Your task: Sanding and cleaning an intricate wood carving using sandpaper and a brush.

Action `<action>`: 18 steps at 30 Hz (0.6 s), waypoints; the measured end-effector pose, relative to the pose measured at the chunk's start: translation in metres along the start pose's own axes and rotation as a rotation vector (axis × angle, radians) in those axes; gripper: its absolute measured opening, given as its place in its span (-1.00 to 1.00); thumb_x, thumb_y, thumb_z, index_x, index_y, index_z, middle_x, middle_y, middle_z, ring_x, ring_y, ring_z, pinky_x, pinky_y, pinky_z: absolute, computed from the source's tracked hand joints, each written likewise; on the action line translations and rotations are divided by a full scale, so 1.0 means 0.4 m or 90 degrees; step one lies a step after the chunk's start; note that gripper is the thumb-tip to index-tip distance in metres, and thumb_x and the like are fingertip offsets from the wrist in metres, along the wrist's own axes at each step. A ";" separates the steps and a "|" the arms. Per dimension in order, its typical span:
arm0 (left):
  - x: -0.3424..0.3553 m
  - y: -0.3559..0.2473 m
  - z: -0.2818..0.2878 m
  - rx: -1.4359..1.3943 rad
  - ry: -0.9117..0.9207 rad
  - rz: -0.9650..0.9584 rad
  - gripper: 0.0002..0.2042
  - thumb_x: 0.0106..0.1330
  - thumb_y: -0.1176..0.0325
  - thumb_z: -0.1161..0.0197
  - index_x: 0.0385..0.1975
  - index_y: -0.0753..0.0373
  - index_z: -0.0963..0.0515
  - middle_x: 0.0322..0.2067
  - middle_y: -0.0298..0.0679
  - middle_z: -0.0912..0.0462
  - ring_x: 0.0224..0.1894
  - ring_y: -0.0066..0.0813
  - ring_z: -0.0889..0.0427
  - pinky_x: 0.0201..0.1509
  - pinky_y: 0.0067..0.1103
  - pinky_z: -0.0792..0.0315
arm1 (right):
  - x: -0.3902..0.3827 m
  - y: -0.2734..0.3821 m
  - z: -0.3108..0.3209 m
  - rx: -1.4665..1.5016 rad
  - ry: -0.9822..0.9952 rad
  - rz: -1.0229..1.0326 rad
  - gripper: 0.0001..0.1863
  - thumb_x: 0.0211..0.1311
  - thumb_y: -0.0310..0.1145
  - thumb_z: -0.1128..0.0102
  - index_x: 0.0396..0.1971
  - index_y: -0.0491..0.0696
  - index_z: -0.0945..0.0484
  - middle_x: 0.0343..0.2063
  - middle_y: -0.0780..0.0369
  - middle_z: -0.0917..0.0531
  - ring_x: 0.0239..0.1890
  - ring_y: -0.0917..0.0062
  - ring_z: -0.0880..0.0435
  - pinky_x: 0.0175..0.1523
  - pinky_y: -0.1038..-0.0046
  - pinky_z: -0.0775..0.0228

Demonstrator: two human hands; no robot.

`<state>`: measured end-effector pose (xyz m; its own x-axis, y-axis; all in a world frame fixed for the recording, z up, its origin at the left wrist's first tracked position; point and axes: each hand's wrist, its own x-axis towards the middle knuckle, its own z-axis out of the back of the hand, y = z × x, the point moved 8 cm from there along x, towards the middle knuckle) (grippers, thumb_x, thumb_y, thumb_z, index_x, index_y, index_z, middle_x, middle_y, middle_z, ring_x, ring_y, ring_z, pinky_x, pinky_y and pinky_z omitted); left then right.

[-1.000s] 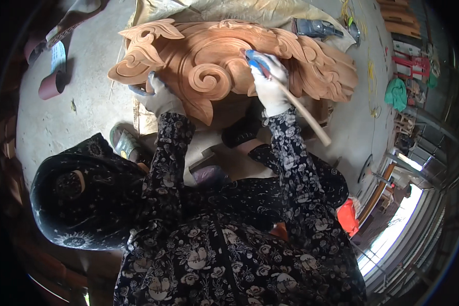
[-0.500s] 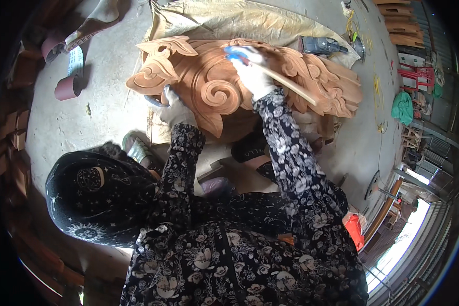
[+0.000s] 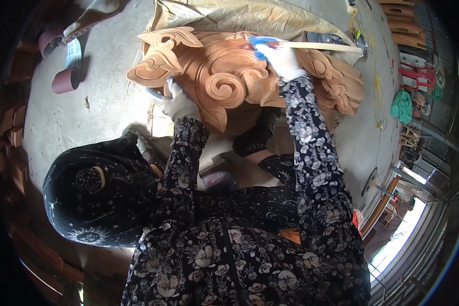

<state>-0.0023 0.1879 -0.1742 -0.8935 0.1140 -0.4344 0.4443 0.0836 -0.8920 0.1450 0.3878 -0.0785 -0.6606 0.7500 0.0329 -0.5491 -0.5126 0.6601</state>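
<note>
A reddish-brown wood carving (image 3: 262,86) with scrolls and leaf shapes lies before me. My left hand (image 3: 178,102), in a pale glove with darker fingertips, grips its near left edge, partly wrapped round the wood. My right hand (image 3: 280,58), in a white glove with blue fingertips, is closed round a tool with a long pale wooden handle (image 3: 326,47). The handle points right, almost level. The tool's working end is hidden by the fingers and blurred, over the far middle of the carving.
Yellowish sheeting (image 3: 234,15) lies beneath and behind the carving. A dark power tool (image 3: 324,37) sits at its far right. Abrasive rolls (image 3: 66,81) lie on the floor at left. A yellow cord (image 3: 378,94), a green bag (image 3: 402,107) and a red chair (image 3: 418,76) are to the right.
My right hand has moved right and slightly away from me; the tool's handle has swung from slanting toward me to nearly level. My left hand stays on the carving's edge.
</note>
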 end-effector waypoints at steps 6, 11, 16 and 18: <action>-0.051 0.023 -0.038 0.093 0.059 -0.048 -0.40 0.30 0.44 -0.14 0.30 0.32 -0.03 0.05 -0.06 -0.46 -0.06 -0.41 -0.54 -0.01 -0.59 -0.46 | -0.131 -0.055 0.291 0.163 -0.072 -0.238 -0.81 0.18 -0.56 -0.12 -0.21 -0.26 -0.59 -0.36 0.20 -0.71 -0.33 0.62 -0.66 -0.19 0.65 -0.48; -0.166 0.032 -0.044 0.022 0.089 0.029 -0.35 0.29 0.37 -0.15 0.33 0.28 -0.01 0.02 -0.05 -0.51 -0.03 -0.36 -0.54 0.05 -0.54 -0.41 | -0.147 -0.084 0.278 0.194 -0.012 -0.212 -0.78 0.12 -0.35 -0.27 -0.30 -0.18 -0.63 -0.48 0.24 -0.69 -0.44 0.61 -0.61 -0.31 0.52 -0.47; -0.177 0.003 -0.082 0.082 0.122 -0.019 -0.31 0.27 0.31 -0.17 0.35 0.27 0.02 -0.01 -0.06 -0.56 -0.01 -0.34 -0.54 0.11 -0.51 -0.36 | -0.189 -0.100 0.361 0.123 -0.195 -0.243 -0.73 0.19 -0.41 -0.19 -0.17 -0.26 -0.59 -0.27 0.19 -0.69 -0.30 0.61 -0.64 -0.18 0.59 -0.48; -0.165 -0.016 -0.102 0.064 0.126 -0.062 -0.31 0.27 0.33 -0.18 0.34 0.31 0.02 0.00 -0.05 -0.55 0.00 -0.35 -0.54 0.12 -0.51 -0.36 | -0.243 -0.115 0.433 0.370 -0.180 -0.222 -0.76 0.20 -0.45 -0.16 -0.16 -0.24 -0.59 -0.28 0.20 -0.69 -0.29 0.62 -0.63 -0.17 0.60 -0.47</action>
<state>0.0564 0.2203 -0.1348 -0.8969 0.3034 -0.3219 0.3395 0.0057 -0.9406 0.3232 0.4107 0.0180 -0.2968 0.9485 -0.1110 -0.2911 0.0208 0.9565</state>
